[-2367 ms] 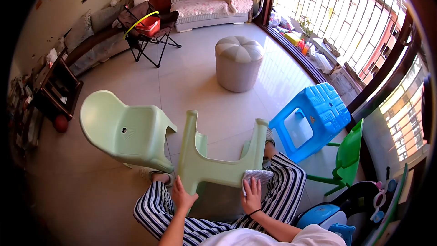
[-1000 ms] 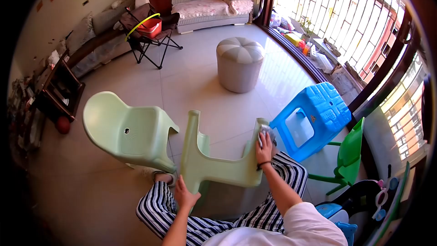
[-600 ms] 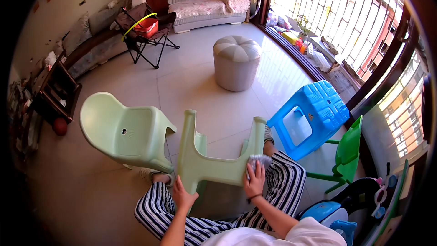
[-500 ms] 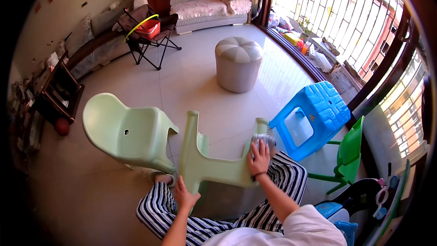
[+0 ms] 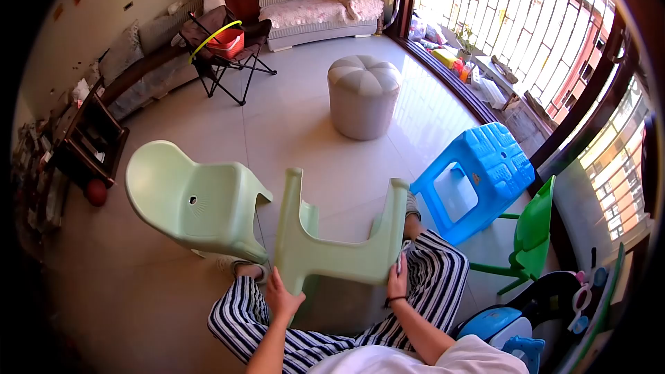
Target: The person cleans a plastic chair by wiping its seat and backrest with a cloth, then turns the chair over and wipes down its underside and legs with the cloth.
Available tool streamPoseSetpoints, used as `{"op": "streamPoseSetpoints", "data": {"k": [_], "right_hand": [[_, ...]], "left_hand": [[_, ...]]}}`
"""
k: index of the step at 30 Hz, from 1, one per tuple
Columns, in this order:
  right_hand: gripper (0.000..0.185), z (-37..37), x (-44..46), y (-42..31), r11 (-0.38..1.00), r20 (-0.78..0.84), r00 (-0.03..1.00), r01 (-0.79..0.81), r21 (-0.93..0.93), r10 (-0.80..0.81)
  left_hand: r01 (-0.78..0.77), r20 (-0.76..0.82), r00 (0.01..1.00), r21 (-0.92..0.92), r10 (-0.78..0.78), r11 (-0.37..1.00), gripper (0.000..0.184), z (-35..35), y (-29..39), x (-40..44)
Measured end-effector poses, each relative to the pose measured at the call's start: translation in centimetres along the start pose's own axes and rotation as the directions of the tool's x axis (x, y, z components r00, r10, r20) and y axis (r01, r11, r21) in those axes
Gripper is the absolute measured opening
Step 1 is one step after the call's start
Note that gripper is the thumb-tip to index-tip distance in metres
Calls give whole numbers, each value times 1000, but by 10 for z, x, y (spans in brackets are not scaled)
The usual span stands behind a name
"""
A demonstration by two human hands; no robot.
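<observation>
A light green plastic chair is tipped over between my knees, its legs pointing away from me. My left hand grips its near left edge, thumb lying along the outside and the fingers partly hidden. At the near right corner, my right hand is closed against the chair's outer side. A small pale edge of a crumpled cloth shows past its fingertips; most of it is hidden. To the left stands a similar light green chair, upright, with a hole in its seat.
A blue plastic stool and a green chair stand to my right. Ahead is a round beige pouf. Farther back are a folding chair holding a red basket, and a sofa. A dark ball lies left.
My right hand has moved from the top of the chair's right leg down and towards me, onto its outer side, taking the cloth along. My left hand and the chair stay nearly still.
</observation>
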State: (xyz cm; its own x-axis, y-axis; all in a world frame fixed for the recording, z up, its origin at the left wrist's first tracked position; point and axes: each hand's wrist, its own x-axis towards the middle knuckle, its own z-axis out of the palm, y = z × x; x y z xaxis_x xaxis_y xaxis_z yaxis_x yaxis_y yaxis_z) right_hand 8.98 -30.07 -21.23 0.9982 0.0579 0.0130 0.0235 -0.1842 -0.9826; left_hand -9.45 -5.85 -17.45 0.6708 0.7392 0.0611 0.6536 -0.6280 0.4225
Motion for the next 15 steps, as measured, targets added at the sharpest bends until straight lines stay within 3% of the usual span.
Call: {"op": "streamPoseSetpoints", "data": {"k": [3,7,9,13,15], "right_hand": [[40,-11,-45,-26,888,54,990,144,-438,-134],[37,-10,-24,-50,799,130,958,286,-529,-257],[33,3,20,-60,611,207,853,493,-619,-479],[33,35,127,-52,559,207,784,575,-597,-585],[29,48,163,-55,619,154,810,541,-569,-566]], "left_hand": [[-3,-4,1000,-32,3,999,109,-1,1,1],[17,10,1000,-34,-17,999,110,-1,1,1],[2,0,1000,-25,-2,1000,110,-1,1,-1],[12,6,1000,-13,-12,1000,110,-2,0,1],[63,78,995,-33,-61,997,112,-4,2,3]]}}
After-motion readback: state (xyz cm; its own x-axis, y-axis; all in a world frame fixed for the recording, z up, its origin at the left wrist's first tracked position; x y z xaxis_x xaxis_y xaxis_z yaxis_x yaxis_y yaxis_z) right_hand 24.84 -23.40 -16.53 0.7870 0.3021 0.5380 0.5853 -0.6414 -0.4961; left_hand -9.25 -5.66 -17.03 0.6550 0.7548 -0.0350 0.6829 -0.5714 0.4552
